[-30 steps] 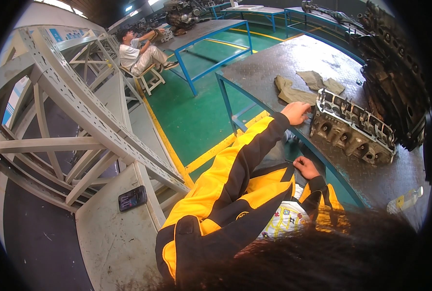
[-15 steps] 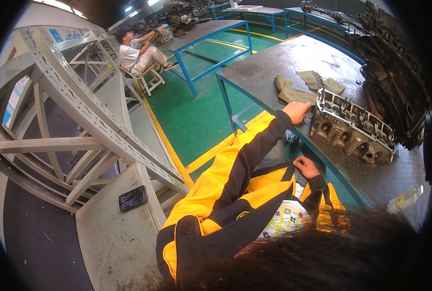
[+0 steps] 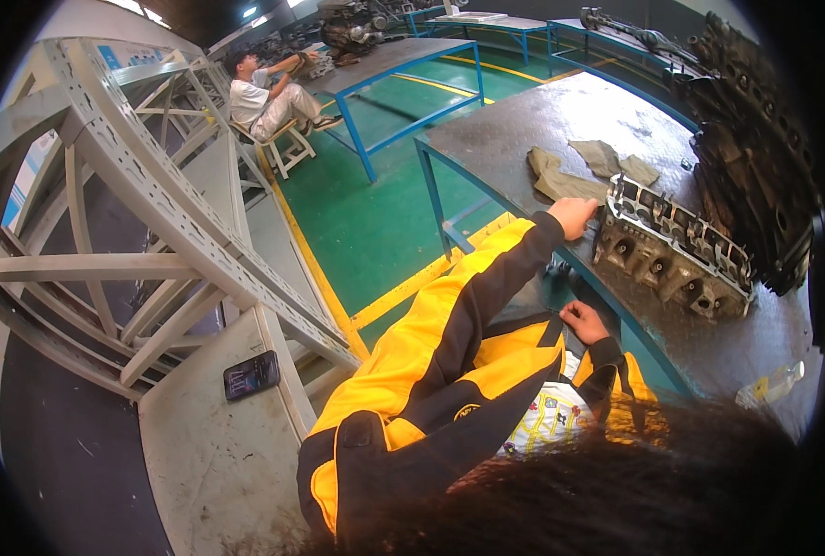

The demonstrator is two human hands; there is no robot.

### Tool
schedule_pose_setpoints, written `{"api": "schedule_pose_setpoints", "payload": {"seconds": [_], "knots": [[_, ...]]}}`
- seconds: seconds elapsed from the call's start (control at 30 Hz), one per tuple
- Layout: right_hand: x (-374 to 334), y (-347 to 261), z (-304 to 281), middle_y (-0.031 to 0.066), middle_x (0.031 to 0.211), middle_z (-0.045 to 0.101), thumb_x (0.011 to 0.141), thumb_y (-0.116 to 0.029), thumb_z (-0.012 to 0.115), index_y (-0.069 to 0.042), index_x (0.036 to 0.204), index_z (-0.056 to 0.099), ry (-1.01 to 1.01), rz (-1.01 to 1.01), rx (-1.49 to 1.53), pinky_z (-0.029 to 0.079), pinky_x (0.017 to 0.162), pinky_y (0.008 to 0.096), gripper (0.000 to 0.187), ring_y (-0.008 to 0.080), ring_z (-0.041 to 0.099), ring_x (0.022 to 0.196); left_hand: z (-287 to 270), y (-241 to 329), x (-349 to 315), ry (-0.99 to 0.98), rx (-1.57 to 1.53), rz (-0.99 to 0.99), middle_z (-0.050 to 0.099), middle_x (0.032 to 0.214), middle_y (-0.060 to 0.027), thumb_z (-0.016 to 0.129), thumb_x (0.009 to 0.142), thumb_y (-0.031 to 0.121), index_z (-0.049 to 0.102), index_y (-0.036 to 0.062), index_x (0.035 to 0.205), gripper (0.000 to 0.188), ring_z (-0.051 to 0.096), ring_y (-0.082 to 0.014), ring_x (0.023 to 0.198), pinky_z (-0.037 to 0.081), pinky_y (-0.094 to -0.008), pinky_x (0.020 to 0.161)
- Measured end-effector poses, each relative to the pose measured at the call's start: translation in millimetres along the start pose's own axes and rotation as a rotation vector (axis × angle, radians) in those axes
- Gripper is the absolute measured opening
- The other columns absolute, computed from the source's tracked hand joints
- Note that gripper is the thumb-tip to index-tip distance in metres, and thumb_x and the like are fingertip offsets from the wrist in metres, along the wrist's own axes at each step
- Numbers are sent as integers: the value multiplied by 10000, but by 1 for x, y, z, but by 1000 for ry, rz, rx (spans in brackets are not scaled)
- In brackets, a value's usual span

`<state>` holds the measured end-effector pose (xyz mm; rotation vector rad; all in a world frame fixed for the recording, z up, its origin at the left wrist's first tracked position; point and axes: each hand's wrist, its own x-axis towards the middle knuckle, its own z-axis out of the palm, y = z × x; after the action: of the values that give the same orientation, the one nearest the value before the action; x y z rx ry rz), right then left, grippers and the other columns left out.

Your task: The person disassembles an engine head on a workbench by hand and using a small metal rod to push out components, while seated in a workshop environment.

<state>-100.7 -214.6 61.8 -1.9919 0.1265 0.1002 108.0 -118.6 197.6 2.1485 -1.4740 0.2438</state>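
A metal engine cylinder head (image 3: pixel 677 246) lies on the steel-topped workbench (image 3: pixel 487 139) to my right. My left hand (image 3: pixel 575 218) reaches across to its near left end with the fingers curled; the fingertips are partly hidden, and I cannot tell whether they grip the part. Lower down, beside the bench's edge, my right hand (image 3: pixel 586 322) is closed, thumb and fingers pinching the dark front edge of my yellow and black jacket (image 3: pixel 514 352). Crumpled brown cloths (image 3: pixel 561 176) lie just beyond the left hand.
Dark, greasy engine parts (image 3: pixel 755 157) are piled at the bench's right. A clear bottle (image 3: pixel 772 385) lies near its front. On my left, a phone (image 3: pixel 251 375) rests on a grey board beside a metal frame (image 3: pixel 153 204). Another person (image 3: pixel 269 97) sits by a farther table (image 3: pixel 394 65).
Both hands keep nearly the same places and poses. The view has shifted very slightly; nothing has visibly been picked up or let go.
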Motion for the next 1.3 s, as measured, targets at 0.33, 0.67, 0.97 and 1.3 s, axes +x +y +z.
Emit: {"api": "schedule_pose_setpoints", "payload": {"seconds": [0.33, 0.67, 0.97, 1.3], "knots": [[2, 6, -1, 95, 959, 650, 972, -228, 637, -45, 1021, 640, -5, -16, -17, 473, 853, 287, 189, 193, 597, 874, 0, 3, 7, -98, 93, -50, 685, 951, -184, 676, 827, 84, 544, 46, 1034, 249, 655, -390, 943, 516, -464, 802], [-1, -1, 2, 124, 966, 679, 939, -276, 668, -29, 1022, 654, 5, 19, 29, 483, 835, 328, 261, 237, 623, 894, -1, -8, 12, -178, -53, -157, 716, 1015, -156, 681, 800, 122, 673, 96, 1048, 249, 667, -363, 998, 529, -457, 843], [5, 5, 2, 127, 961, 680, 936, -271, 672, -29, 1018, 651, -4, -40, 6, 483, 834, 325, 257, 234, 620, 890, 4, 1, 19, -70, 263, -26, 729, 933, -158, 715, 722, 74, 717, 82, 990, 268, 683, -358, 941, 542, -455, 811], [4, 9, 1, 127, 934, 679, 938, -261, 672, -24, 997, 648, 8, -70, 1, 484, 821, 335, 245, 233, 623, 871, -4, 7, 12, -34, 168, -2, 700, 933, -185, 658, 793, 76, 624, 81, 1080, 289, 675, -389, 922, 543, -476, 788]]}}
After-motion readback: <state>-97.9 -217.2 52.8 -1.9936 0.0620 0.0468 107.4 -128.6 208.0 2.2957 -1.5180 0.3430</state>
